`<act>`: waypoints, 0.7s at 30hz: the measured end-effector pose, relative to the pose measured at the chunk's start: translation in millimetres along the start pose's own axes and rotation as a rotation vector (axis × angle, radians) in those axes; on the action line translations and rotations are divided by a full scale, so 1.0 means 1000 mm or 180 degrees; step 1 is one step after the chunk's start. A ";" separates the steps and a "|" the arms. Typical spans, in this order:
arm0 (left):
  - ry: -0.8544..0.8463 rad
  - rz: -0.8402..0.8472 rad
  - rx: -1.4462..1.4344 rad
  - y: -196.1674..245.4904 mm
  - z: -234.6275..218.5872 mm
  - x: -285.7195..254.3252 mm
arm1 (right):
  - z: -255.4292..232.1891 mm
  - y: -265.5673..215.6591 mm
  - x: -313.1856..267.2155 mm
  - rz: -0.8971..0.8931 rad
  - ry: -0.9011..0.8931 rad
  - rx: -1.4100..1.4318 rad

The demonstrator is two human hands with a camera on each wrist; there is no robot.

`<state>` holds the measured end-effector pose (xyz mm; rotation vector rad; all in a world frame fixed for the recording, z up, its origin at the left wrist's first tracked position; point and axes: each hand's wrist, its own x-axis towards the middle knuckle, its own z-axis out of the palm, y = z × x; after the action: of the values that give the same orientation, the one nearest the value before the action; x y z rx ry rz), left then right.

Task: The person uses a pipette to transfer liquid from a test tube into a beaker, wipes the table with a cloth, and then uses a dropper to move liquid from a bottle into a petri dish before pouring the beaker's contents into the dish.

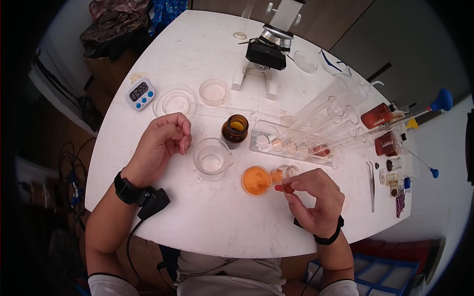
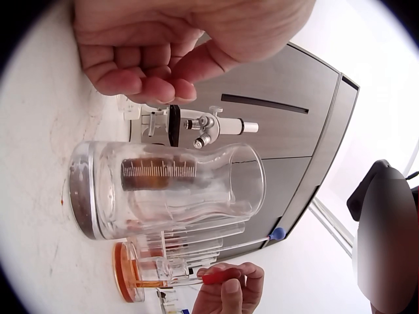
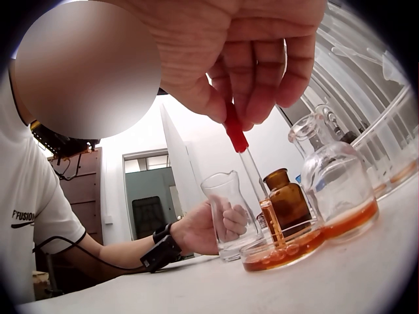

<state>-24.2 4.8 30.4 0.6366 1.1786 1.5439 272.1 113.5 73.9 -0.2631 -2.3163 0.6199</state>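
Note:
My right hand [image 1: 318,202] pinches the red rubber bulb [image 3: 236,134] of a glass dropper [image 3: 251,171] between thumb and fingers. Orange liquid stands in the dropper's lower part, and its tip reaches down into a small petri dish [image 1: 256,180] of orange liquid with bubbles. Close beside the dish is a clear glass bottle [image 3: 340,190] with orange liquid at its bottom. My left hand [image 1: 159,143], fingers loosely curled and holding nothing, hovers left of a clear spouted beaker [image 1: 211,157]. A brown glass bottle [image 1: 235,130], uncapped, stands just behind the beaker.
A rack [image 1: 266,148] with slanting test tubes stands behind the dish. Farther back are a microscope [image 1: 266,54], petri dishes [image 1: 214,92] and a timer [image 1: 140,93]. Red-brown bottles [image 1: 377,116], tweezers [image 1: 372,187] and small vials line the right side.

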 end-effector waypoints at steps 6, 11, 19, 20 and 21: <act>0.0034 -0.0019 0.0043 0.001 0.001 -0.001 | -0.006 -0.002 -0.008 0.0120 0.0400 0.0161; -0.0049 -0.0028 -0.0010 0.001 -0.002 0.000 | -0.020 0.009 -0.016 -0.0236 0.1302 0.0164; 0.0027 -0.0015 0.0088 0.001 0.002 -0.001 | -0.032 0.012 -0.015 -0.0059 0.1672 0.0186; 0.0023 -0.0017 0.0091 0.002 0.003 -0.001 | -0.032 0.012 -0.015 -0.0047 0.1611 0.0201; 0.0048 -0.0025 0.0100 0.002 0.003 -0.001 | -0.031 0.012 -0.015 -0.0046 0.1615 0.0199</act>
<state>-22.1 5.0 33.5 0.6415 1.2175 1.5284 304.4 130.0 78.8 -0.3312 -1.8078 0.5432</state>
